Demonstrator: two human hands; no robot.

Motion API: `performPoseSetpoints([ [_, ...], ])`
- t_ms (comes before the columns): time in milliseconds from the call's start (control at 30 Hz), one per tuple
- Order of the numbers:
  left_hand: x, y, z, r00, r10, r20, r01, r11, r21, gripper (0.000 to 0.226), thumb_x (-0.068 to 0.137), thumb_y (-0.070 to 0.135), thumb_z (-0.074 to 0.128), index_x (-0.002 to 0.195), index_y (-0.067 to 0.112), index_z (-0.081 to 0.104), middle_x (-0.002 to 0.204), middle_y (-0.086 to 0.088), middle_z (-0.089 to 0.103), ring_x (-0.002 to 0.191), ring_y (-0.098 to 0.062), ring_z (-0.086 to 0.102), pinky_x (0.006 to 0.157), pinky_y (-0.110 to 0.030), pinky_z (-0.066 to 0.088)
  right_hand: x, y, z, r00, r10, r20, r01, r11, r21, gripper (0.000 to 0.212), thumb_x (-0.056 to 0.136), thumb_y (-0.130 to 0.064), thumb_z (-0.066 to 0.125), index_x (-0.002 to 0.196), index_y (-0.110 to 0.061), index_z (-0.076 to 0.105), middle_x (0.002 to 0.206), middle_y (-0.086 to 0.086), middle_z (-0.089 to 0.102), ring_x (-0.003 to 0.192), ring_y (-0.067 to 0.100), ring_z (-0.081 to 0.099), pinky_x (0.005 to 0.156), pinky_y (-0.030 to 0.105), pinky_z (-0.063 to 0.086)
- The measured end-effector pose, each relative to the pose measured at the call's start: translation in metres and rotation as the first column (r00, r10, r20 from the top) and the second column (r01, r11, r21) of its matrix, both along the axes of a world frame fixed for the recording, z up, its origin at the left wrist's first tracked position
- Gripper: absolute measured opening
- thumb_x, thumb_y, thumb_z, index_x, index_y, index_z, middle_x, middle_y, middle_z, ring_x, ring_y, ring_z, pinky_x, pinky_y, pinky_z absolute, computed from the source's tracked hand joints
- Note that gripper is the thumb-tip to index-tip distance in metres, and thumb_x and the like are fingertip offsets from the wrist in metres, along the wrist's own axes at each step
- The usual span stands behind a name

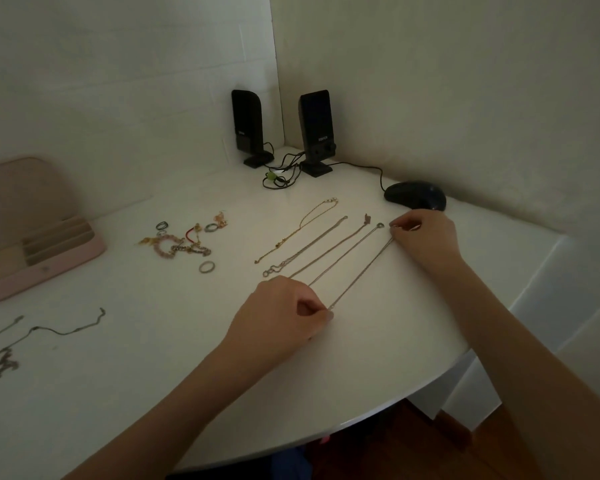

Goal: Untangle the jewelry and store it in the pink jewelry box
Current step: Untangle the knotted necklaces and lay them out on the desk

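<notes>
Holding: left hand (284,313) and right hand (421,233) pinch opposite ends of chain (361,275).
Axis: lower-centre to upper-right.
Box: pink jewelry box (49,265) far left, left hand nearer.

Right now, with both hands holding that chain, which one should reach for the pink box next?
Probably the left hand. The pink jewelry box sits open at the table's far left, on that hand's side. The right hand pinches the chain at its far end, near the mouse, farther from the box.
</notes>
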State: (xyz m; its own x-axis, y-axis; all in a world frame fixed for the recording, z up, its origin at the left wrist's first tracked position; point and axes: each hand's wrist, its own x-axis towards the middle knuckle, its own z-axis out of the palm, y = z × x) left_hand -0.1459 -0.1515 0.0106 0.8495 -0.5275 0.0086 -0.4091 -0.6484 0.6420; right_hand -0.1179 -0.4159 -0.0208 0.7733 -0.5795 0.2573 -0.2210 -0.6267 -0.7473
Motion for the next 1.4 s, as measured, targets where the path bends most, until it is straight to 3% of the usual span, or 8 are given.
performPoseSetpoints([
  [267, -0.017, 0.015, 0.003, 0.973, 0.01, 0.23, -0.049, 0.985, 0.164, 0.019, 0.089, 0.038, 0.057, 0.104, 0.035, 0.068, 0.099, 0.018, 0.065, 0.093, -0.004, 0.06, 0.088, -0.023, 0.048, 0.005, 0.005, 0.0, 0.994, -0.102, -0.041, 0.1, 0.993, -0.058, 0.027, 0.092, -0.027, 0.059, 0.114, -0.015, 0.067, 0.113, 0.012, 0.06, 0.093, 0.023, 0.059, 0.085, 0.033, 0.049],
  [500, -0.016, 0.047, 0.001, 0.978, 0.01, 0.21, -0.028, 0.996, 0.081, 0.015, 0.088, 0.038, 0.06, 0.1, 0.035, 0.066, 0.096, 0.021, 0.059, 0.087, 0.002, 0.057, 0.08, -0.016, 0.043, -0.007, 0.042, 0.01, 0.974, -0.119, 0.195, 0.117, 0.993, 0.024, 0.02, 0.097, -0.018, 0.048, 0.112, -0.014, 0.06, 0.099, 0.008, 0.061, 0.076, 0.017, 0.056, 0.066, 0.029, 0.047],
  [600, -0.013, 0.071, 0.003, 0.974, 0.076, 0.215, -0.08, 0.997, 0.009, 0.012, 0.09, 0.037, 0.057, 0.093, 0.032, 0.067, 0.081, 0.024, 0.057, 0.076, 0.002, 0.058, 0.076, -0.021, 0.048, -0.008, 0.082, 0.02, 0.963, -0.046, 0.265, 0.046, 0.999, 0.005, 0.015, 0.097, -0.016, 0.048, 0.108, -0.015, 0.058, 0.091, 0.001, 0.059, 0.069, 0.007, 0.053, 0.058, 0.019, 0.043],
  [733, 0.006, 0.122, 0.0, 0.927, 0.265, 0.264, -0.262, 0.964, -0.045, 0.009, 0.088, 0.026, 0.061, 0.09, 0.03, 0.069, 0.079, 0.022, 0.059, 0.075, -0.002, 0.059, 0.075, -0.028, 0.051, -0.004, 0.162, 0.034, 0.923, 0.196, 0.331, -0.174, 0.98, -0.095, 0.013, 0.095, -0.013, 0.052, 0.099, -0.024, 0.057, 0.088, -0.007, 0.057, 0.076, 0.001, 0.05, 0.069, 0.014, 0.041],
  [900, 0.034, 0.211, -0.014, 0.795, 0.495, 0.35, -0.492, 0.864, -0.105, 0.025, 0.083, 0.001, 0.062, 0.097, 0.02, 0.069, 0.1, 0.0, 0.066, 0.095, -0.018, 0.059, 0.087, -0.031, 0.044, 0.011, 0.279, 0.041, 0.73, 0.587, 0.35, -0.556, 0.808, -0.196, 0.012, 0.09, -0.015, 0.061, 0.1, -0.019, 0.066, 0.081, -0.01, 0.059, 0.073, 0.001, 0.048, 0.072, 0.013, 0.037],
  [1067, 0.048, 0.292, -0.013, 0.658, 0.651, 0.378, -0.639, 0.749, -0.178, 0.041, 0.074, -0.019, 0.051, 0.097, 0.009, 0.071, 0.102, -0.008, 0.067, 0.094, -0.023, 0.06, 0.088, -0.03, 0.044, 0.049, 0.382, 0.031, 0.497, 0.868, 0.014, -0.851, 0.491, -0.186, 0.022, 0.086, -0.022, 0.067, 0.107, -0.015, 0.066, 0.096, -0.004, 0.058, 0.083, 0.007, 0.046, 0.075, 0.02, 0.04],
  [1233, 0.048, 0.348, -0.02, 0.697, 0.653, 0.295, -0.624, 0.756, -0.199, 0.047, 0.077, -0.02, 0.046, 0.094, 0.016, 0.069, 0.096, 0.002, 0.064, 0.088, -0.009, 0.059, 0.081, -0.008, 0.039, 0.07, 0.444, 0.022, 0.423, 0.894, -0.148, -0.906, 0.412, -0.097, 0.032, 0.082, -0.03, 0.072, 0.11, -0.018, 0.064, 0.11, 0.002, 0.058, 0.091, 0.011, 0.049, 0.089, 0.033, 0.046],
  [1400, 0.05, 0.359, -0.021, 0.757, 0.631, 0.169, -0.593, 0.772, -0.228, 0.032, 0.082, -0.005, 0.057, 0.089, 0.023, 0.07, 0.082, 0.019, 0.065, 0.078, 0.014, 0.059, 0.07, 0.004, 0.036, 0.078, 0.471, 0.015, 0.37, 0.9, -0.23, -0.928, 0.347, -0.132, 0.021, 0.084, -0.031, 0.069, 0.098, -0.015, 0.064, 0.101, 0.003, 0.051, 0.089, 0.015, 0.049, 0.081, 0.032, 0.046],
])
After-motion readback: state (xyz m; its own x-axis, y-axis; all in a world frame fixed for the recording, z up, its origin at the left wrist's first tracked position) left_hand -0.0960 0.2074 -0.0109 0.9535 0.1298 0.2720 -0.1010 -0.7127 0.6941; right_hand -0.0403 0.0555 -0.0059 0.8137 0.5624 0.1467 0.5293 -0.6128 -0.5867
